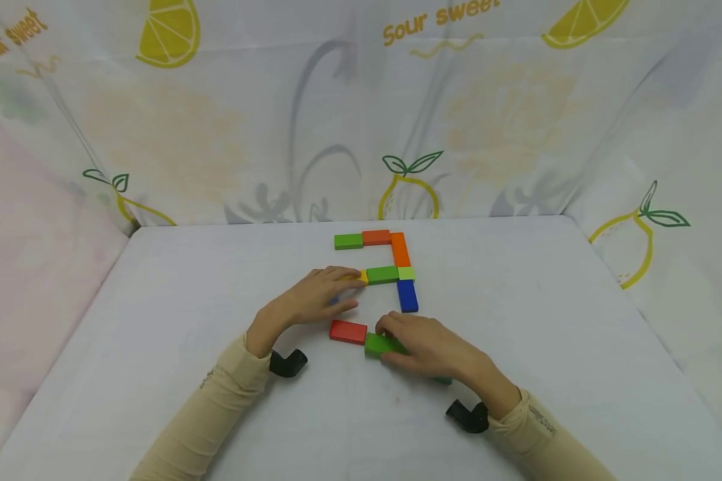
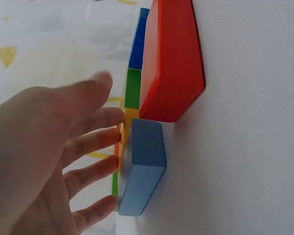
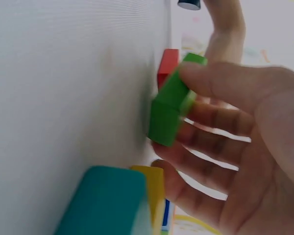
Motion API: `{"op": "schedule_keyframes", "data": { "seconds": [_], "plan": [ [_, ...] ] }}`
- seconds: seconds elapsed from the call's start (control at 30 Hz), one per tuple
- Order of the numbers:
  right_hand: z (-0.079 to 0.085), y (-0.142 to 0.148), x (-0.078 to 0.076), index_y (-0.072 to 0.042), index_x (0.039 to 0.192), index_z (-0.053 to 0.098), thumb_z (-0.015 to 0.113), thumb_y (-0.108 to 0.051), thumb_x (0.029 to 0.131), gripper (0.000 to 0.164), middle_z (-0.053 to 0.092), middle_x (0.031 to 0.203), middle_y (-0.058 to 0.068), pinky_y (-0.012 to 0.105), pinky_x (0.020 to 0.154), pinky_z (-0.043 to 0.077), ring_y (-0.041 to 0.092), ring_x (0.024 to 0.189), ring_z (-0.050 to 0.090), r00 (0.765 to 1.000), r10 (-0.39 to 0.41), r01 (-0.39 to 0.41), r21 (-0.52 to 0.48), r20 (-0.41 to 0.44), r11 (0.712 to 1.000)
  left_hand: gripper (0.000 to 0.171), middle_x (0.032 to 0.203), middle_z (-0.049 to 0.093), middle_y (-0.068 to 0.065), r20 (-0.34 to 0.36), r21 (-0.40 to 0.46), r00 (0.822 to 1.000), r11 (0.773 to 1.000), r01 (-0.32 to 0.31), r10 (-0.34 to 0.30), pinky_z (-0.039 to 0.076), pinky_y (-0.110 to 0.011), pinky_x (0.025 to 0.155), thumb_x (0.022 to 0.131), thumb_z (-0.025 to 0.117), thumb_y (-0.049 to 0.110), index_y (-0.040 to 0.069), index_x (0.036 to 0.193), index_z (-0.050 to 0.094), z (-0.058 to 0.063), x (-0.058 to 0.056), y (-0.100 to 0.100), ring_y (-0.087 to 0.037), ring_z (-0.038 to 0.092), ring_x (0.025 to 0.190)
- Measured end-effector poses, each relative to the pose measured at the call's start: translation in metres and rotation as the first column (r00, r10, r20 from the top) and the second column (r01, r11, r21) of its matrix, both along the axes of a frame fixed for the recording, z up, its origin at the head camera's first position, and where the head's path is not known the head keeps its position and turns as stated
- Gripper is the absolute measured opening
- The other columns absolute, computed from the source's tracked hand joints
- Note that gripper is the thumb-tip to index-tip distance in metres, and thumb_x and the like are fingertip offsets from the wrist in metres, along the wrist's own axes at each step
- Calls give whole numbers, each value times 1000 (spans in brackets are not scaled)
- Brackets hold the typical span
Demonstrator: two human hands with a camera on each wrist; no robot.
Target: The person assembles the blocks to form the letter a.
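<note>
Head view puts the green block [image 1: 377,344] at the left of the right hand [image 1: 435,347], which pinches it between thumb and fingers and is the nearer hand. The block's long axis runs roughly sideways from that palm, its far end pointing toward the red block [image 1: 348,332]. The left hand [image 1: 314,298], fingers loosely extended, lies at the yellow block [image 1: 364,277].

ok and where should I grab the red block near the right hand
Probably pinch the red block mid-length across its long sides, coming from above: it lies flat, both those sides look free, and the green block crowds its right end.
</note>
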State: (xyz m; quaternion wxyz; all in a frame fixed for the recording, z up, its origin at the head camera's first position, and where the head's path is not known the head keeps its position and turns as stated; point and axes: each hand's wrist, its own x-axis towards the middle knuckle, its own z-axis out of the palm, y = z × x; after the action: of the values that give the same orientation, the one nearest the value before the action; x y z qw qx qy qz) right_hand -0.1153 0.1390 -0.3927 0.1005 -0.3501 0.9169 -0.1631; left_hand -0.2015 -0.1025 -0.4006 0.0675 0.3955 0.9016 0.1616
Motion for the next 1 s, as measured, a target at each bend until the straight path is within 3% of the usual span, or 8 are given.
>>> {"op": "schedule_keyframes", "data": {
  "seconds": [0.17, 0.27, 0.47, 0.7, 0.83, 1.0],
  "plan": [
    [-4, -3, -3, -16, 113, 58, 66, -30, 87, 30, 57, 98, -7, 22, 67, 48, 6, 82, 53, 994, -78, 78, -3, -78, 997, 35, 144, 45, -8, -63, 52, 997, 998, -34, 38, 41, -51, 102, 95, 55, 21, 19, 130, 59, -6, -3, -2, -30, 43, 130],
    [-5, -3, -4, -16, 112, 59, 67, -30, 87, 30, 58, 97, -5, 24, 67, 49, 8, 84, 54, 989, -88, 91, 22, -116, 996, 35, 140, 49, -11, -88, 64, 993, 996, -67, 72, 45, -49, 98, 94, 57, 20, 20, 130, 59, -10, -5, -3, -31, 50, 121],
    [-8, -2, -5, -16, 111, 60, 68, -31, 86, 29, 57, 96, -5, 25, 70, 50, 9, 85, 53, 985, -84, 90, 35, -152, 995, 38, 132, 55, -12, -63, 32, 992, 994, -105, 107, 45, -46, 98, 95, 57, 22, 20, 133, 56, -11, -6, -3, -30, 54, 116],
    [-11, -4, -4, -16, 112, 60, 69, -30, 86, 30, 57, 97, -5, 25, 70, 50, 9, 86, 53, 983, -82, 85, 11, -164, 996, 38, 134, 53, -13, -9, 37, 995, 995, -96, 96, 43, -47, 100, 95, 56, 23, 19, 133, 56, -10, -7, -3, -32, 51, 118],
    [-9, -4, -4, -16, 115, 59, 67, -30, 87, 32, 57, 100, -5, 24, 70, 50, 8, 88, 53, 987, -76, 77, 7, -140, 997, 41, 138, 49, -13, 42, 58, 994, 993, -103, 101, 42, -49, 101, 97, 54, 24, 18, 137, 51, -6, -9, -8, -32, 48, 123],
    [4, 3, -9, -14, 124, 56, 64, -31, 90, 39, 58, 111, -2, 28, 79, 51, 11, 95, 56, 996, -92, 91, -45, -23, 995, 42, 122, 54, -12, 94, 67, 971, 972, -225, 219, 49, -43, 88, 96, 53, 23, 11, 136, 50, 0, -13, -18, -26, 53, 108]
  ]
}}
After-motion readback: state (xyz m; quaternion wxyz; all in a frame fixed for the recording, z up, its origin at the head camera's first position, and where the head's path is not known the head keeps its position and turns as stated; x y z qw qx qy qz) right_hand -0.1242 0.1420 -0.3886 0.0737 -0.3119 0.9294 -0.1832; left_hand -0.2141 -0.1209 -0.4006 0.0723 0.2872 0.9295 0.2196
